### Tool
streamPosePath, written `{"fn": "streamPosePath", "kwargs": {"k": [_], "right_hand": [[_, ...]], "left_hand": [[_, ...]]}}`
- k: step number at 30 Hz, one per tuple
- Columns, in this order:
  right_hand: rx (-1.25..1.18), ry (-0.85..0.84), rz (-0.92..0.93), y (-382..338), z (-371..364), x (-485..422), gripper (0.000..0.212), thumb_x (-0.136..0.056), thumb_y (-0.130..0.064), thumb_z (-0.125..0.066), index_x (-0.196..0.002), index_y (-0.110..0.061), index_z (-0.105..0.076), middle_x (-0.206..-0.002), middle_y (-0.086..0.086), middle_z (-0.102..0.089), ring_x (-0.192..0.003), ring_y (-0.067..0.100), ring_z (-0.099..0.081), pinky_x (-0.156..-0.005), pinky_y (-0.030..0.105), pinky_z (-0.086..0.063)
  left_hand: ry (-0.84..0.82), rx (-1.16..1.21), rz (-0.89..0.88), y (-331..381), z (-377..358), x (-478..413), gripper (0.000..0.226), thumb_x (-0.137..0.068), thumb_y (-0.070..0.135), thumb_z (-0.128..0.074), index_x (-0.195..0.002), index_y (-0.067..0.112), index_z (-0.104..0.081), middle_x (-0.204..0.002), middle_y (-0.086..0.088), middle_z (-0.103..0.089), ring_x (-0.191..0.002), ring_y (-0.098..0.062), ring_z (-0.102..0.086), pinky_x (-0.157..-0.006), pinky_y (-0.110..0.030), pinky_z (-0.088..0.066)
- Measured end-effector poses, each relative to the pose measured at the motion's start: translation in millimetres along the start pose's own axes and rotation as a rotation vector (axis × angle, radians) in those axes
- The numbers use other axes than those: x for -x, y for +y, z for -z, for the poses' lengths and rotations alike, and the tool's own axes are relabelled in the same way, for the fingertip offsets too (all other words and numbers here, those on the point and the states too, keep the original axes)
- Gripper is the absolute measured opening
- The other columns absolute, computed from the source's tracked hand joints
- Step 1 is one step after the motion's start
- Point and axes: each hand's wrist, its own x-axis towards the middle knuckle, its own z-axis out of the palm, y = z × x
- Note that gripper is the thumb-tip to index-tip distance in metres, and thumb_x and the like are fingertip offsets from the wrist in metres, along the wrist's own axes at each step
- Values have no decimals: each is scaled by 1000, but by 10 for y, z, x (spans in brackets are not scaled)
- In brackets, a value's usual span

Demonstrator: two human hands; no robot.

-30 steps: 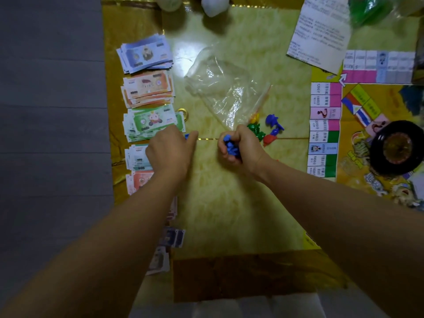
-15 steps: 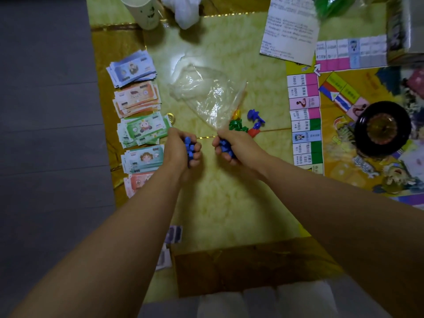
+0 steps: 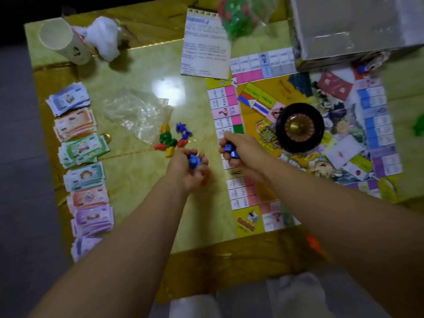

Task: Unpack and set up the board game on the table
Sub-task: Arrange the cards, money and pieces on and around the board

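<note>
Left hand (image 3: 187, 167) curls around blue pieces (image 3: 194, 160); right hand (image 3: 242, 150) grips a second blue cluster (image 3: 230, 150) above the board's left edge. Their pointing is unreadable. Game board (image 3: 251, 115) lies flat, slightly skewed, on glossy yellow table (image 3: 137, 180); grey floor (image 3: 23, 157).

Blue game pieces (image 3: 194, 160) show at centre, red, green and yellow pawns (image 3: 168, 140) at their 11 o'clock. Play-money stacks (image 3: 82, 146) at 9 o'clock run lilac, orange, green, purple. A black, gold-centred spinner (image 3: 299, 127) tops the yellow board (image 3: 284, 88).

blue pieces (image 3: 194, 160) clutched, board (image 3: 298, 143) unfolded
</note>
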Motion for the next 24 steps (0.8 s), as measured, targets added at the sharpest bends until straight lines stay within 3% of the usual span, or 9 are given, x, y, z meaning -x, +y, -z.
{"fn": "streamPosePath", "kwargs": {"k": [2,5,9,12,18,21,24], "right_hand": [[53,16,21,-92,362,30,30,-101,-24,-44,-75,-11,-54,-66,3,-52,-46,8,-41,-36,16,-24],[69,20,35,-231,912,58,30,-101,-25,-45,-76,-11,-55,-65,3,-54,-44,8,-41,-34,16,-25],[-13,-17,1,-462,1435,129,26,-100,-19,-48,-78,-8,-58,-69,4,-56,-51,10,-42,-47,20,-30],[26,-12,-19,-610,1756,165,14,-98,-14,-52,-93,-4,-60,-75,5,-58,-58,12,-47,-54,23,-37],[-17,121,-60,-813,2262,-2,23,-94,-4,-40,-84,-9,-61,-64,2,-45,-48,9,-31,-38,18,-19],[-51,170,-46,-883,2406,-126,26,-92,-5,-37,-78,-9,-59,-60,0,-41,-47,9,-27,-36,18,-16],[-37,212,-13,-966,2513,-214,27,-91,-4,-38,-81,-12,-62,-56,-2,-36,-42,7,-25,-34,17,-17]], "left_hand": [[-2,-116,-48,-203,-257,-12,25,-92,12,-31,-68,16,-39,-48,0,-43,-30,-9,-32,-27,-10,-17],[-15,-225,-100,-530,-728,-34,27,-93,15,-30,-67,19,-36,-43,5,-38,-29,-7,-26,-29,-10,-14],[-28,-256,-155,-847,-1283,-96,35,-103,24,-34,-69,19,-39,-39,7,-39,-28,-6,-33,-27,-12,-17],[-68,-238,-186,-987,-1578,-104,35,-105,28,-34,-75,15,-46,-42,6,-45,-31,-5,-37,-28,-15,-23],[-20,-336,-261,-1043,-1987,-181,22,-104,19,-39,-92,13,-57,-49,8,-52,-36,-2,-39,-30,-13,-24],[80,-428,-335,-993,-2140,-222,17,-97,10,-50,-88,12,-64,-52,7,-49,-41,-5,-37,-30,-13,-22],[135,-515,-392,-925,-2282,-300,20,-98,6,-44,-94,10,-63,-56,2,-42,-38,-6,-32,-32,-13,-19]]}}
